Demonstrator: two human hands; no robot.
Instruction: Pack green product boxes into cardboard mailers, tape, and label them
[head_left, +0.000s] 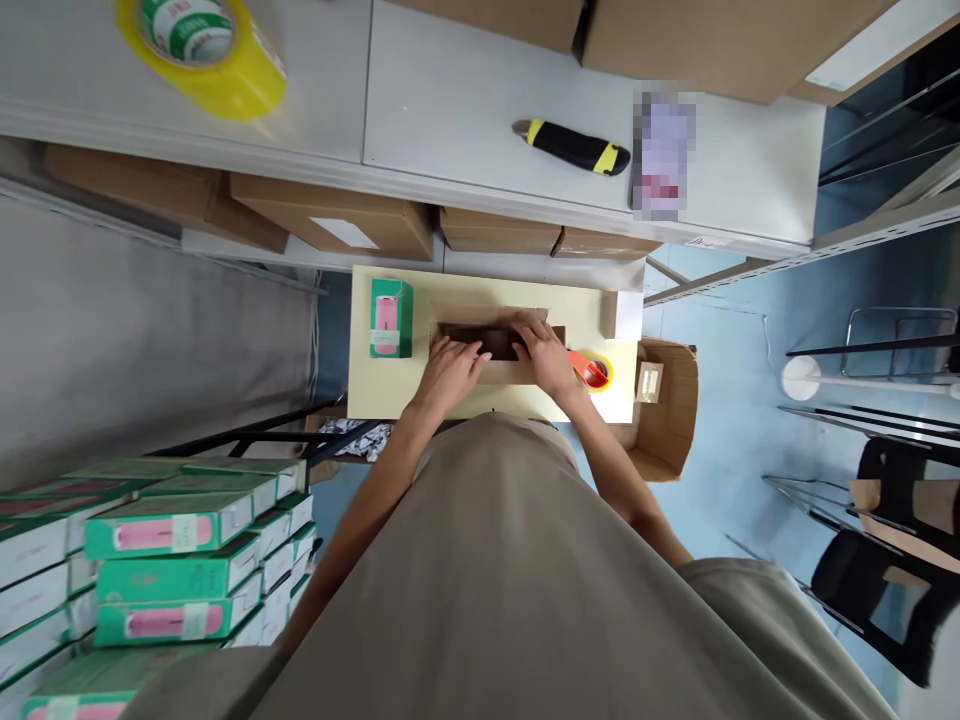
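Note:
A small cardboard box (510, 372) lies with its top open on the pale yellow tabletop (397, 390) in front of me. My left hand (450, 375) grips its left end, fingers bent over the edge. At the right end, my right hand (546, 352) holds the box with its fingers over the rim. The inside of the box looks dark, and part of it is hidden by my fingers. A green box with a pink picture (391, 318) stands left of it. Close to my right hand is a red tape dispenser (592, 372) with a yellow roll.
A white box (622, 315) sits at the table's right end, above an open carton (667, 430). On the grey shelf (450, 100) ahead lie a yellow tape roll (247, 70) and a utility knife (574, 147). Stacked green boxes (180, 580) stand at left, chairs (877, 570) at right.

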